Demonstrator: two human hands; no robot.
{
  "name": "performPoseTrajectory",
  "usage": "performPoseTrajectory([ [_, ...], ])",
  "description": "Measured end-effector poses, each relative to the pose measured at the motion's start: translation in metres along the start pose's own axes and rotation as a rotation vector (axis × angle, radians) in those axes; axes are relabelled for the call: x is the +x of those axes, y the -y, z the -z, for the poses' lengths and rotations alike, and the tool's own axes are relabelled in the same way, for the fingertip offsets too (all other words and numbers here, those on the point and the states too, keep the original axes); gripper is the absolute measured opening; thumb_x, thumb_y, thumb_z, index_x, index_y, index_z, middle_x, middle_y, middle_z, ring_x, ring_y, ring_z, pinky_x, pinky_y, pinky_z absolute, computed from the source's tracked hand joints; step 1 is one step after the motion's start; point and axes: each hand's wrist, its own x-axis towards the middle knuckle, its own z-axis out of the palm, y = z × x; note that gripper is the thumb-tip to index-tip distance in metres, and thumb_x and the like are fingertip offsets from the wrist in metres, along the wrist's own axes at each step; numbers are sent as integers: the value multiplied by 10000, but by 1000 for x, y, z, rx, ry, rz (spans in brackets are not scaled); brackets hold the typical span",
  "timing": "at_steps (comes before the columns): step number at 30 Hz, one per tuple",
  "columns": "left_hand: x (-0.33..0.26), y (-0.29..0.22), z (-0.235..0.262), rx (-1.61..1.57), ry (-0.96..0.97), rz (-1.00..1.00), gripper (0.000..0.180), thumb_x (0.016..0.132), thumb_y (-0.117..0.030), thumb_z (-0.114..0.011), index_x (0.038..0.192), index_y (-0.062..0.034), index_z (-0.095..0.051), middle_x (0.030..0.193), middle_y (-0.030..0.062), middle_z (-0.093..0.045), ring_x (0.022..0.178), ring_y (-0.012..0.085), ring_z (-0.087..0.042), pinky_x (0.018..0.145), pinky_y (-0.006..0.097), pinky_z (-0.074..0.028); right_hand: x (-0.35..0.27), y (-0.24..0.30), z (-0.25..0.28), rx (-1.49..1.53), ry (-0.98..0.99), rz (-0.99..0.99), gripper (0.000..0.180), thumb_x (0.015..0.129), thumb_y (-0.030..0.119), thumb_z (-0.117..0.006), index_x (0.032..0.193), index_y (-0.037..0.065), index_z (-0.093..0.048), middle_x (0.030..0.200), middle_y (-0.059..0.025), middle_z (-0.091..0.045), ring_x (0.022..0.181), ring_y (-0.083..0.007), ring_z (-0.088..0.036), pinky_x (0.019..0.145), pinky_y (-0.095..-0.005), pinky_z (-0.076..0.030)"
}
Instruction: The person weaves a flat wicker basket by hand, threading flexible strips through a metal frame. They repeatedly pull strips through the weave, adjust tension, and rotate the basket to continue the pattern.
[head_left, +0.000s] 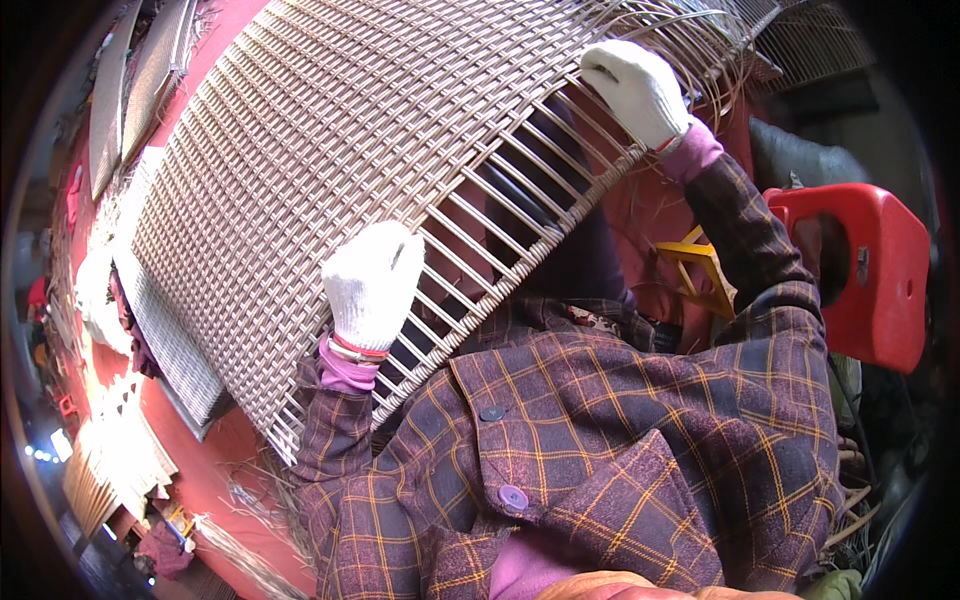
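Coat: plaid, nappy cloth point(640, 440) at 5 o'clock, nearest, with round buttons point(513, 497).
Left hand: in a white knitted glove point(374, 280), at 10 o'clock, fingers drawn in closed on the weave's edge; which strand lies under them is hidden.
Right hand: gloved alike point(638, 90), at 1 o'clock, curled shut over the same edge (its fingertips are out of sight).
Rim: a wrapped, ridged bar point(540, 245) slanting from 1 to 8 o'clock, with thin bare rods point(467, 242) running off it like ladder rungs.
Woven panel: fills 10 to 12 o'clock, beyond the rim; beige-brown strands in tight over-under rows, slightly glossy.
Handling: probably light for its breadth, stiff at the rim, springy across the weave; smooth strands may slip under knit gloves.
Hold: the rim looks the firmest place; lone rods could bend.
Yellow frame: small, angular point(708, 275), at 3 o'clock.
Stool: smooth red plastic point(885, 275), farther out at 3 o'clock.
Far panels: flat, woven point(155, 80), at 10 o'clock.
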Motion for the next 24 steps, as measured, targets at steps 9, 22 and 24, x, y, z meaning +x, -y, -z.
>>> performPoseTrajectory([
  [9, 2, 1, -2, 77, -2, -27, 119, 956, -215, -782, 931, -101, -757, 837, 79, -738, 706, 289, -732, 636, 393, -569, 12, -21, -18, -50, 123, 36, 152, 975, 190, -677, 1056, 65, -709, 1012, -163, -713, 947, -401, -700, 839, -460, -570],
  [22, -32, 12, 1, 90, -69, -162, 94, 948, -169, -759, 992, -93, -792, 915, 90, -774, 775, 284, -742, 667, 388, -598, 1, 122, -61, 279, 299, 191, 168, 977, 200, -677, 1099, 118, -758, 969, -157, -719, 931, -387, -705, 817, -470, -565],
  [24, -57, 9, 0, 38, -120, -150, 131, 933, -159, -748, 1040, -109, -804, 950, 71, -790, 785, 267, -750, 679, 379, -614, 5, 121, -62, 234, 435, 83, 159, 994, 203, -699, 1058, 65, -746, 954, -201, -705, 886, -393, -693, 794, -426, -549],
])
